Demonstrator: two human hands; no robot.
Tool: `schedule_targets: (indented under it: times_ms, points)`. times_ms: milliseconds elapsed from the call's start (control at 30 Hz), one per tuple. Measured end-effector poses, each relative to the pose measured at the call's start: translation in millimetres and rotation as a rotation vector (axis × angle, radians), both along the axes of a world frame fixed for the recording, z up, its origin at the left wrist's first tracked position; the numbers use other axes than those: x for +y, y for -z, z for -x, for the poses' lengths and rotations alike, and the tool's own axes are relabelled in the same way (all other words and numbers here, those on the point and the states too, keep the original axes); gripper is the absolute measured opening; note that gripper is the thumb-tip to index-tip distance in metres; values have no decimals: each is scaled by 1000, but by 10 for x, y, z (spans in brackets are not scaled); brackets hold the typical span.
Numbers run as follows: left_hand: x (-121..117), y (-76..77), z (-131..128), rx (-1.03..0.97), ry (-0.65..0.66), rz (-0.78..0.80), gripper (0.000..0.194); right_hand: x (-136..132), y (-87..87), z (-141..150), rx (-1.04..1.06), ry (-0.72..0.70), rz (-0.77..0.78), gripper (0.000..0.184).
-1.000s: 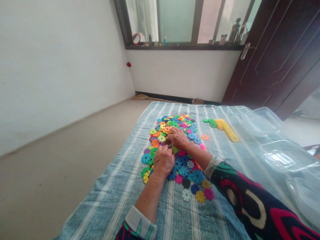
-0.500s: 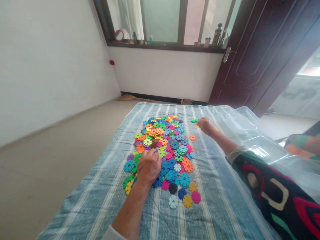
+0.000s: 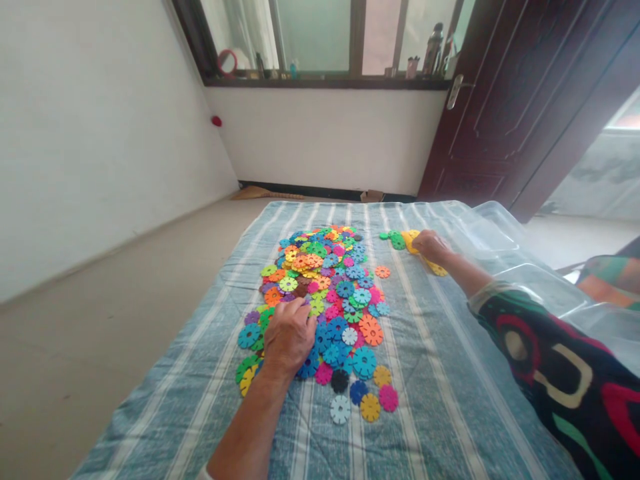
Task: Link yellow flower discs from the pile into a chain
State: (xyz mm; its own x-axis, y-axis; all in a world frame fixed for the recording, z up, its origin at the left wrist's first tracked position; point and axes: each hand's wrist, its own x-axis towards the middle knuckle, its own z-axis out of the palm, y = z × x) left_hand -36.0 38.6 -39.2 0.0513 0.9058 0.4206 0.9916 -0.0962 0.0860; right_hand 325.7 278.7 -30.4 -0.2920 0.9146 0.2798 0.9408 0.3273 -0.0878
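Observation:
A long heap of colourful plastic snowflake discs (image 3: 346,289) lies on the striped cloth. My left hand (image 3: 290,335) rests on its near left side, fingers curled down. A bit of purple shows at those fingertips, but what they hold is mostly hidden. Over to the right, my right hand (image 3: 433,245) is closed with its fingertips on yellow discs (image 3: 411,241). Two or so green discs (image 3: 397,240) sit just left of these, and another yellow disc (image 3: 438,269) lies below the hand. A lone orange disc (image 3: 383,272) is between the heap and my right hand.
Clear plastic containers (image 3: 533,288) line the right edge of the cloth-covered surface (image 3: 200,393). Beyond the far edge are a wall, a broom (image 3: 255,193) on the floor and a dark red door (image 3: 500,113). Part of another patterned fabric (image 3: 613,280) shows at far right.
My right hand has shifted right, uncovering the yellow discs beside the green ones. My left hand stays at the same spot on the heap. The view has moved slightly.

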Motion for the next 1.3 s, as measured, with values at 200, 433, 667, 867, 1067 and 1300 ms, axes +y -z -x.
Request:
schedule_targets:
  times_ms: [200,433,667,867,1067,1300]
  points:
    - [-12,-30,-18,-15,3,5,21,-81,6,75,4,20,-64,27]
    - [-36,-21,-44,-49,-15,21,22,-487,-104,931,29,-388,-158,32]
    - [-56,-28,-63,-73,-18,51,20,-945,-198,2040,19,-642,-109,32]
    - [-87,-61,-91,-70,-46,95,20,-1007,-167,2481,-106,-614,-43,25]
    - [-98,-48,-100,-89,-41,98,19,-963,-114,2500,-145,-547,-34,27]
    - [-106,-33,-94,-104,-26,69,18,-932,-77,2501,-93,-514,12,26]
